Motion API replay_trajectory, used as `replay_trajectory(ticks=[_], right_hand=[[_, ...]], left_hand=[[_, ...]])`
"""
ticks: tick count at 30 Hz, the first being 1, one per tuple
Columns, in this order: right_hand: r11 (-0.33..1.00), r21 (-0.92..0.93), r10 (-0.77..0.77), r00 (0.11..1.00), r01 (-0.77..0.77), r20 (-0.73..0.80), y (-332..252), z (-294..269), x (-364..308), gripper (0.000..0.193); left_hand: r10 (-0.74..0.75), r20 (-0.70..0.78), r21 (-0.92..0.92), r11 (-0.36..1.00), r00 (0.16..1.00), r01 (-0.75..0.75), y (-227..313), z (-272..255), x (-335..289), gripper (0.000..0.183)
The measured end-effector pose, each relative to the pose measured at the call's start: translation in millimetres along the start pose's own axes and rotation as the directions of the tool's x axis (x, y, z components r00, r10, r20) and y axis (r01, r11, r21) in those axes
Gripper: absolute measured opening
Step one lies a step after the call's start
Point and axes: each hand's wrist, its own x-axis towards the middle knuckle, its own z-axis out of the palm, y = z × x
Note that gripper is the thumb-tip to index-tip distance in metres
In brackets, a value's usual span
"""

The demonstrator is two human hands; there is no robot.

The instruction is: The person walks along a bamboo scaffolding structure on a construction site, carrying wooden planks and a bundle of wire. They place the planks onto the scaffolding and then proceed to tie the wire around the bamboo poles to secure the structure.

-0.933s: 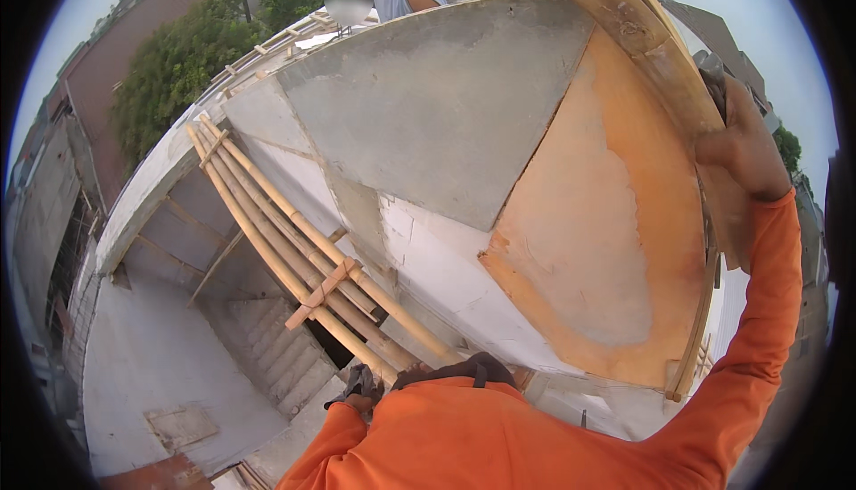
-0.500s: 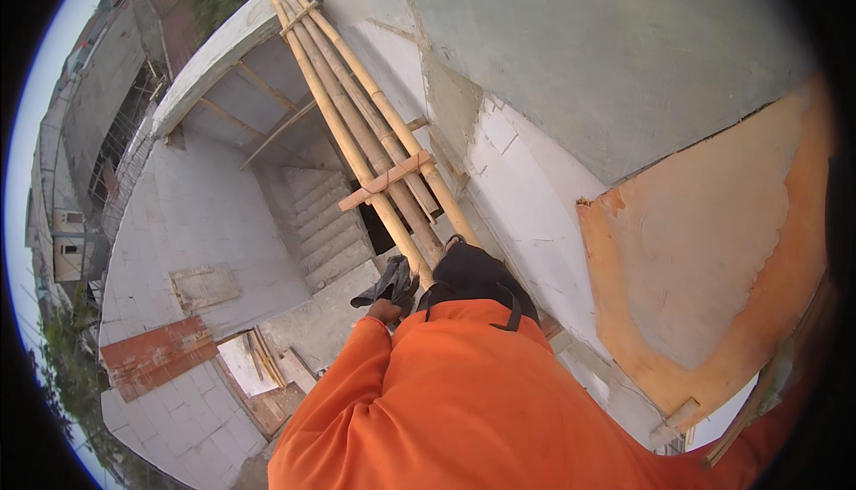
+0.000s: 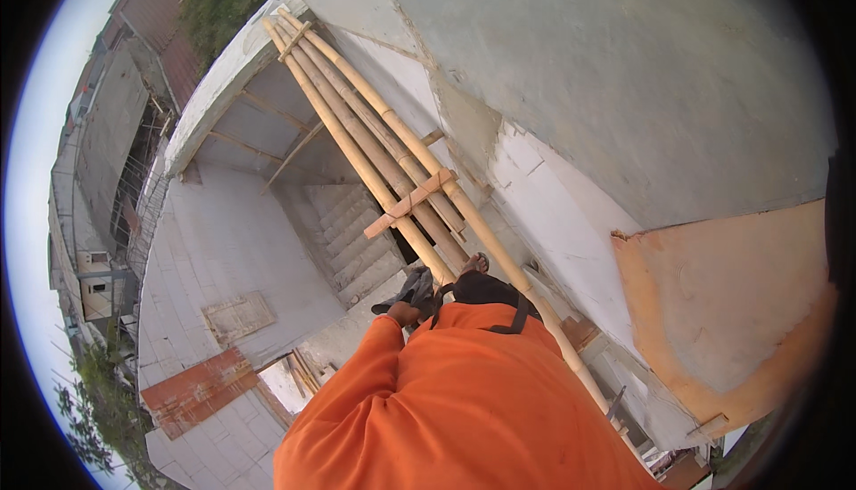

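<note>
My left hand (image 3: 403,313) is closed round a crumpled dark grey piece of sheeting or cloth (image 3: 415,289) at my waist; its exact kind is hard to make out. Just past it run several bamboo poles (image 3: 366,138), lying side by side and leading away to the far upper left. A short wooden crosspiece (image 3: 412,202) is fixed across them, and a smaller one (image 3: 295,41) sits near their far end. My foot in a sandal (image 3: 477,263) shows on the poles beyond my orange top. My right hand is out of sight.
Below on the left, a stairwell with concrete steps (image 3: 352,240) drops beside a pale block wall (image 3: 223,249). A plastered wall (image 3: 588,71) rises on the right, over an orange-edged board (image 3: 740,303). A rusty-red panel (image 3: 201,392) lies at lower left.
My view has shifted, so the poles and stairs sit lower and further right. More of my foot shows. The right sleeve has left the picture. My left hand keeps hold of the dark sheeting.
</note>
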Motion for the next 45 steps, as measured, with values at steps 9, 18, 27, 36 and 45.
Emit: replay_trajectory(ticks=[9,18,27,36,45], right_hand=[[0.997,-0.024,0.076,0.993,-0.078,-0.087,3,13,-26,0.069],[0.995,-0.007,0.092,0.980,-0.095,-0.176,-12,32,-50,0.070],[0.987,-0.075,0.121,0.960,-0.144,-0.254,-65,75,-60,0.070],[0.965,-0.178,0.134,0.945,-0.192,-0.297,-156,128,-62,0.071],[0.948,-0.272,0.090,0.957,-0.167,-0.275,-245,171,-50,0.072]], left_hand=[[-0.035,-0.143,0.080,0.996,0.989,0.047,-6,-70,33,0.039],[-0.032,-0.196,0.100,0.994,0.980,0.053,19,-166,47,0.050],[-0.027,-0.182,0.170,0.984,0.983,0.059,30,-230,69,0.047],[0.065,0.025,0.266,0.962,0.998,-0.069,53,-290,86,0.050],[0.069,0.059,0.243,0.966,0.996,-0.082,68,-317,109,0.046]])
